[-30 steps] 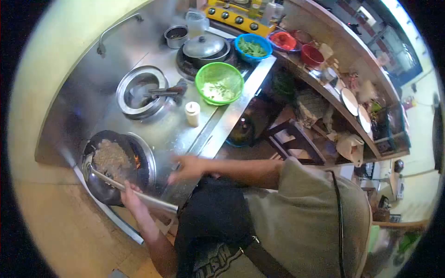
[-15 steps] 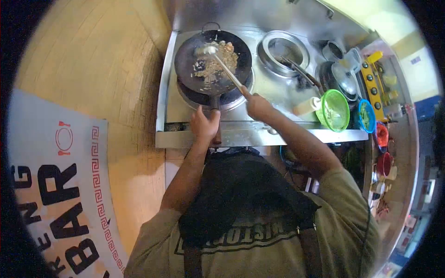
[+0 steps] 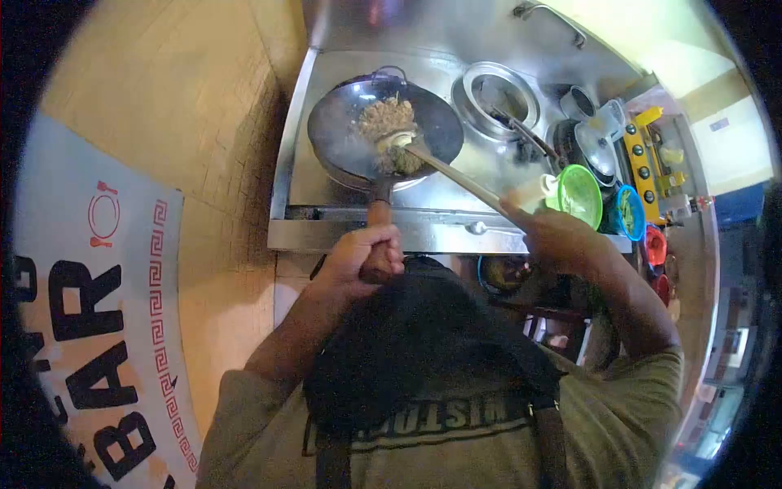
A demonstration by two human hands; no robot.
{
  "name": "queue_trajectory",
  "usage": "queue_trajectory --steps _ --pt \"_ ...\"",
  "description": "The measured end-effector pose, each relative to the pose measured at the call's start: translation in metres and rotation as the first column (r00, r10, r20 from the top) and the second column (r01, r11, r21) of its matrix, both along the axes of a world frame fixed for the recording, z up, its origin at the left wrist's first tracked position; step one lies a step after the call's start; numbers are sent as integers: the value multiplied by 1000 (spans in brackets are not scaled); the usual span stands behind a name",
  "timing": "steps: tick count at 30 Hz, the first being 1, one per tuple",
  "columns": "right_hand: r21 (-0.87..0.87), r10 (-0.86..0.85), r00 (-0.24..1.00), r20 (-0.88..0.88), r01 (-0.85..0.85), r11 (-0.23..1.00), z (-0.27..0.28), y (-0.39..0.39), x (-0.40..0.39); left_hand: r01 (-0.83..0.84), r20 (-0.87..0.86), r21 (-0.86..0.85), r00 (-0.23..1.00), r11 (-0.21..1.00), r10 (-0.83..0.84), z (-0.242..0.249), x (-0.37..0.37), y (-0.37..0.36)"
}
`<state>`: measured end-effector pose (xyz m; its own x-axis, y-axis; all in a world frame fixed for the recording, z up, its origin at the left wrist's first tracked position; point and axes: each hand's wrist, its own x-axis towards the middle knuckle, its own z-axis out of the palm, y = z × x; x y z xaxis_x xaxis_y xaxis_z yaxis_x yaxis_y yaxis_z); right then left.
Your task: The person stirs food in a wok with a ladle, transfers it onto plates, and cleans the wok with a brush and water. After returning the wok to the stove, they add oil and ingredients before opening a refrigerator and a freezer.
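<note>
A dark wok (image 3: pixel 330 122) sits over the burner at the left of the stove, tilted toward me. My left hand (image 3: pixel 358 257) is wrapped round its wooden handle (image 3: pixel 380 213). Chopped brown food (image 3: pixel 387 118) is heaped inside, with steam or smoke drifting over it. My right hand (image 3: pixel 564 241) is closed on the wooden end of a long ladle (image 3: pixel 456 174). The ladle's head is in the near part of the wok, among the food and partly hidden by it.
Right of the wok stands a round metal pot (image 3: pixel 542 114) with a utensil across it. Farther right are a lidded pan (image 3: pixel 597 147), a green basket (image 3: pixel 580 200) and a blue basket (image 3: pixel 630 213). A steel edge (image 3: pixel 440 236) runs along the stove front; a printed banner (image 3: pixel 106 285) hangs left.
The wok has tilted toward me, and its handle has dropped nearer my body with my left hand. My right hand has moved right and back, drawing the ladle's head to the wok's near side.
</note>
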<state>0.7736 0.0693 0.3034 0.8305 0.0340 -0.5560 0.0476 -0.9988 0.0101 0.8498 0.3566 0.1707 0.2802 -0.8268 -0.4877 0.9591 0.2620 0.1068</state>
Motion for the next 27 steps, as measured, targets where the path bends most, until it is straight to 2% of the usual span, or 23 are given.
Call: queue_trajectory --steps 1,2,3,5,6,7,8,9,11,12,13,14,15,16,17,18,20,21,22,23,24,26,27 --pt "-67 17 1000 -18 -18 998 10 13 1 -77 508 20 860 997 56 11 -1 -4" --pt "-110 28 997 -66 -35 993 7 23 -9 -144 862 21 504 989 54 22 -9 -7" --pt "0 40 993 111 -41 999 -9 12 2 -89 829 65 559 994 -4 13 -5 -5" --pt "-64 1 1000 -14 -2 998 -2 1 11 25 745 147 654 989 -128 -4 4 -3" --pt "11 -50 998 -48 51 999 20 6 5 65 617 63 782 996 -90 -2 6 0" --pt "6 -45 999 -11 45 999 27 8 8 91 432 -17 899 996 -75 -6 -1 7" --pt "18 -45 999 -11 45 999 26 12 1 -16 388 -56 921 998 36 18 -1 5" --pt "31 -54 999 2 53 998 24 16 -6 9 344 4 939 1000 -10 15 -24 12" --pt "-97 -5 996 -90 -3 995 0 2 3 46 397 41 916 998 -58 18 -17 -1" --pt "-62 57 998 -14 -58 996 -19 -13 19 64 459 148 879 987 -126 21 -17 -9" --pt "5 96 995 10 -96 995 -35 -18 22 5 421 55 906 998 -28 16 -25 -6" --pt "61 40 998 -53 -36 997 -36 -9 8 -46 363 -13 931 999 47 12 -33 5" --pt "44 37 999 -29 -36 998 -23 -11 20 -121 370 -117 916 986 157 13 -12 6" --pt "27 35 999 -4 -35 999 -10 -13 32 -37 285 -220 953 975 100 -6 -14 20" --pt "-18 65 998 -4 -65 998 -5 -11 20 22 620 -122 782 992 59 -1 11 8" --pt "-25 54 997 -52 -55 998 -11 -4 7 29 837 15 546 999 -28 0 19 3" --pt "-16 -29 985 -169 26 1000 -19 17 -7 -118 973 24 231 993 4 15 11 -9" --pt "-48 -69 987 -148 62 997 -10 12 22 -210 998 19 69 977 -5 23 7 -14" --pt "-142 196 974 116 -180 973 -37 -28 30 -200 976 -22 207 980 64 31 48 -38" --pt "-342 431 826 363 -312 886 -65 -68 37 -192 927 -62 352 979 128 30 78 -51" --pt "-357 508 575 641 -363 861 -74 -75 47 -178 837 -68 525 982 153 20 90 -53" --pt "-94 202 787 583 -182 979 -61 -25 1 -81 449 -11 890 997 78 -26 22 -20" --pt "-17 -111 978 175 116 993 -13 -9 38 -49 229 -20 972 999 52 -31 28 -17"
